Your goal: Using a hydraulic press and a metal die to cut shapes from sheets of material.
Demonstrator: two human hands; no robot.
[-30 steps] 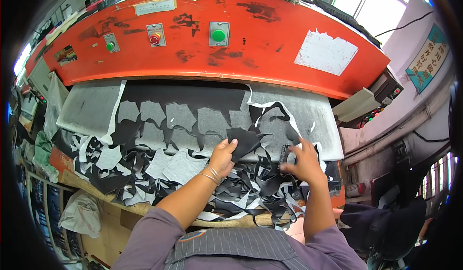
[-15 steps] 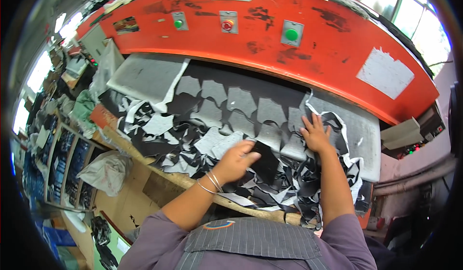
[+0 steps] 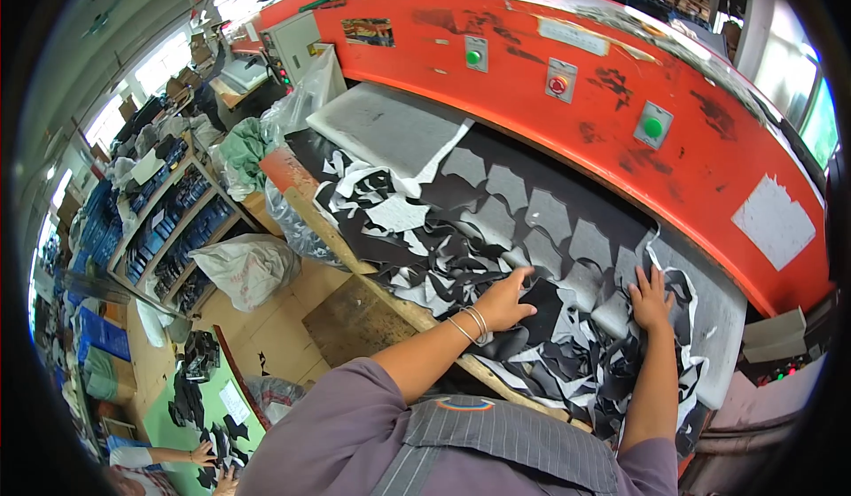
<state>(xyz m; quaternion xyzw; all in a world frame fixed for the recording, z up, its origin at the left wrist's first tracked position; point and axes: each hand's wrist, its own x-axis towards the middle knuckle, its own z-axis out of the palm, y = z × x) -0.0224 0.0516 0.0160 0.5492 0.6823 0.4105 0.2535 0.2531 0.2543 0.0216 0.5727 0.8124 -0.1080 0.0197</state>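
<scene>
My left hand [image 3: 503, 304] is over the heap of black and light grey scraps [image 3: 443, 261], its thumb and index finger spread apart. Beside its thumb lies a dark cut piece [image 3: 543, 312]. My right hand [image 3: 652, 300] rests with fingers spread at the right end of the dark sheet [image 3: 567, 193], near a white strip. Rows of grey shaped pieces [image 3: 550, 212] lie on that sheet, between my hands and the machine.
An orange-red machine front [image 3: 496, 31] with green and red buttons spans the far side. A pale board [image 3: 381, 119] lies at left. A white sack [image 3: 248, 270] stands by a shelf [image 3: 168, 221]. At lower left, another person's hands [image 3: 208, 452] work at a green table [image 3: 164, 412].
The view has swung left, bringing in the green table and another person's hands. My left hand has gone from pinching a black piece to spread fingers; that piece now seems to lie beside it.
</scene>
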